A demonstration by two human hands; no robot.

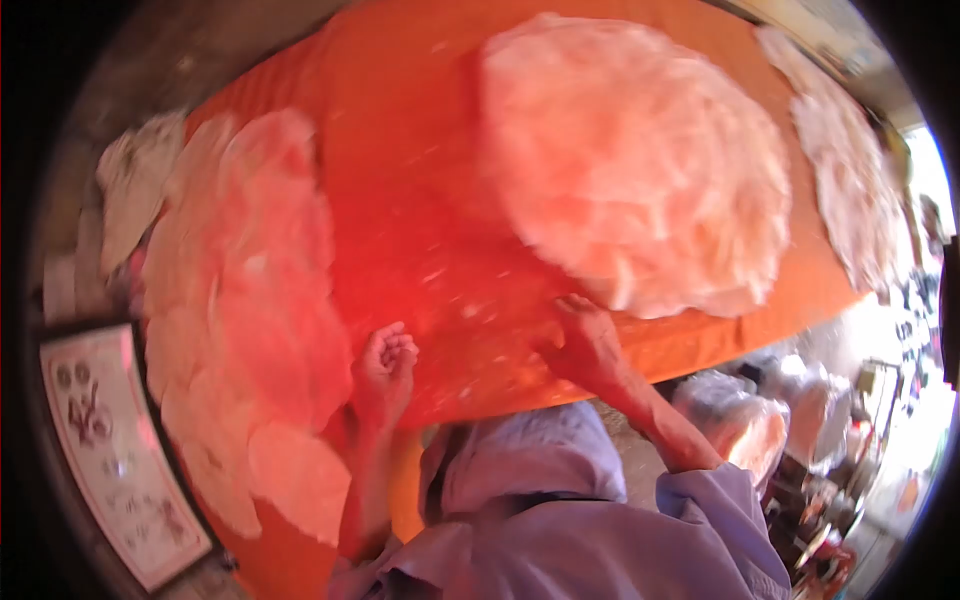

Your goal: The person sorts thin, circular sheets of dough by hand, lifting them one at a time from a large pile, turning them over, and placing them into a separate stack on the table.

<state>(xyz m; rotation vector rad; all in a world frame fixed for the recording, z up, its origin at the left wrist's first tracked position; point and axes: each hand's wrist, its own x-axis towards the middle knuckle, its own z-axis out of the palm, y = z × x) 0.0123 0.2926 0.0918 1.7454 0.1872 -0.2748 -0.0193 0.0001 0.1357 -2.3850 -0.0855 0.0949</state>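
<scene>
My left hand [387, 362] is held over the orange cloth just right of a long bank of overlapping thin, pale flatbread-like discs [255, 270]. Its fingers are curled in, and nothing shows in them. At the lower left edge of a big round heap of similar thin, pale sheets [640, 165] is my right hand [585, 340]. It is open, thumb apart from the fingers, with the fingertips over the cloth close to the heap. Both hands are slightly blurred.
An orange cloth [420, 200] dusted with pale crumbs covers the table. More pale sheets [840, 160] lie along its far right edge. A framed sign [125, 460] stands at lower left. Plastic-wrapped bundles [735, 415] sit beyond the near right edge.
</scene>
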